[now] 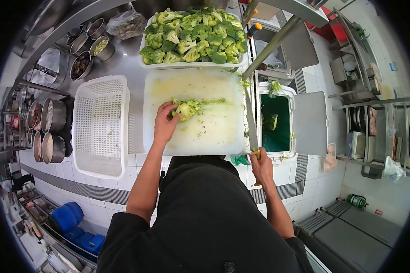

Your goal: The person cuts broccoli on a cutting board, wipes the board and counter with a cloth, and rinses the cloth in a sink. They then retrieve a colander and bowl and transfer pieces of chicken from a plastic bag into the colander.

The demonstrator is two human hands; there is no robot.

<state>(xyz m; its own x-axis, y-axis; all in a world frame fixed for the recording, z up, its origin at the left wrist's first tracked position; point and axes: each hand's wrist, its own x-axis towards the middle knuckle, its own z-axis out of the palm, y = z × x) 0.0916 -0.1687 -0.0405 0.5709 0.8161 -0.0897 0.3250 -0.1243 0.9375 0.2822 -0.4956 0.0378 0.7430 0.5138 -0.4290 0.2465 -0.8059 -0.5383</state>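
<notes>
On the white cutting board (168,136), my left hand (166,119) holds a piece of broccoli (187,110) with its fingers closed on the piece's left side. A thin green stalk (213,101) and small green scraps lie to the right of it and below. My right hand (261,169) is wrapped round the yellow handle of a long knife (251,119). The blade points away from me, along the right side of the board. Behind the board stands a white tray (196,65) heaped with broccoli florets (191,36).
An open bin with a green inside (273,136) stands right of the knife, some broccoli in it. A white perforated basket (100,169) is left of the board. Metal bowls (81,66) and pots (53,115) stand further left. A metal post (271,49) rises behind the knife.
</notes>
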